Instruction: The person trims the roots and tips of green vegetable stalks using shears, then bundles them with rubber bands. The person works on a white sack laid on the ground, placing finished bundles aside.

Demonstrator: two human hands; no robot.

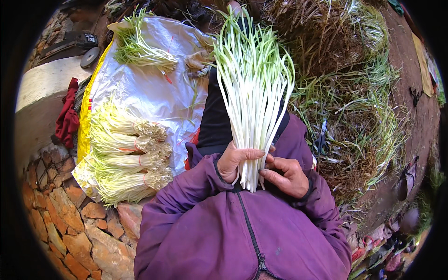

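A fanned bunch of blanched garlic chives (pixel 253 101), white below and green at the tips, stands tips-away over my lap. Around its lower stalks my left hand (pixel 231 162) is closed, thumb across the front. The thumb and bent fingers of my right hand (pixel 288 176) pinch the right edge of the same bunch near the cut ends. Several bundles of paler chives (pixel 129 157), bound with red ties, lie stacked on a white woven plastic sheet (pixel 150 91) to the left. Farther up the sheet is a greener chive bundle (pixel 143 52).
Scissors (pixel 320 141) lie on a heap of roots and trimmed leaves (pixel 353 119) at right. Left of the sheet are a dark red cloth (pixel 69 113), a pale ledge (pixel 45 84) and a grey disc (pixel 90 57). Rough stone paving (pixel 70 227) spreads at lower left.
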